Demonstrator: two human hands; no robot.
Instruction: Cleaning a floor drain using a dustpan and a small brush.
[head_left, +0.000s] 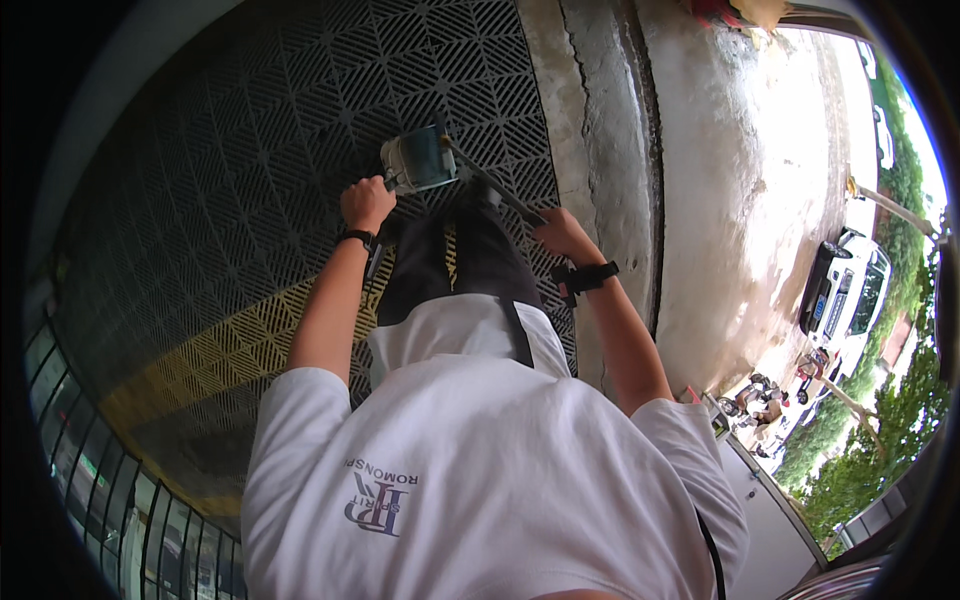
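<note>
Before my legs is a pale, partly see-through plastic container (420, 159), perhaps a bucket or dustpan, low over the dark floor grating. My left hand (367, 204) is closed around its dark handle at the near left corner. My right hand (562, 232) grips the near end of a thin dark rod (499, 187), whose far end reaches the container's right edge beside a small yellowish part. What is fixed to that far end is too small to tell. Each wrist wears a black strap.
Slatted plastic floor tiles (300, 135) lie underfoot, with a yellow band (240, 330). On the right run a concrete edge (592, 150) with a dark groove and wet pavement (720, 187). Farther right are a parked white car (847, 285) and motorbikes (757, 405). A black railing (142, 517) stands lower left.
</note>
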